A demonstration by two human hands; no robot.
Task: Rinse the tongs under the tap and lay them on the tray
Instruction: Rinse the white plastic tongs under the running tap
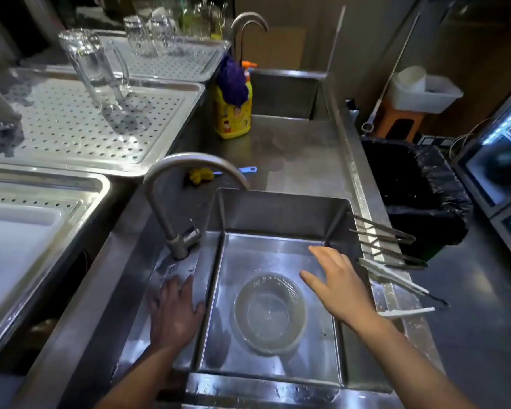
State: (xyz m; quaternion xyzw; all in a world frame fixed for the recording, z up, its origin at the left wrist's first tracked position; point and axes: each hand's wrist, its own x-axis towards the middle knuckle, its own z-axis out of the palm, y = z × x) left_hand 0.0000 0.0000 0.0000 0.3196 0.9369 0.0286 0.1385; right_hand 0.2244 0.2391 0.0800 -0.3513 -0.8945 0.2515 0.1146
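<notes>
Along the left edge sit three perforated steel trays: the nearest tray (80, 184) holds a white board, the second tray (71, 134) holds one upturned glass mug (101, 72), and the third tray (174, 66) holds several more glasses, too blurred to count.

Right of the trays, the curved tap (171, 178) rises from a wet steel ledge. The left hand (174, 311) lies flat on that ledge just below the tap's base, palm down, fingers straight and close together, thumb at the basin's edge. It holds nothing.

The sink (278, 214) is a square steel basin. One clear plastic strainer bowl (270, 312) rests on its floor.

The right hand (337, 287) hovers palm down over the right side of the basin, fingers spread and gripping nothing.

The tongs (390, 274) lie just to the right of that hand, across the sink's right rim, tips pointing toward the basin and joined ends hanging out past the counter's edge. No contact with the hand shows. They are thin and long, some dark metal, some pale. There seem to be four pairs, but they overlap, so the count is uncertain.

Farther back stand one yellow soap bottle (233, 119) draped with a purple cloth (232, 81), and a second tap (248, 22). At far right is one bin with a black liner (419, 196).
</notes>
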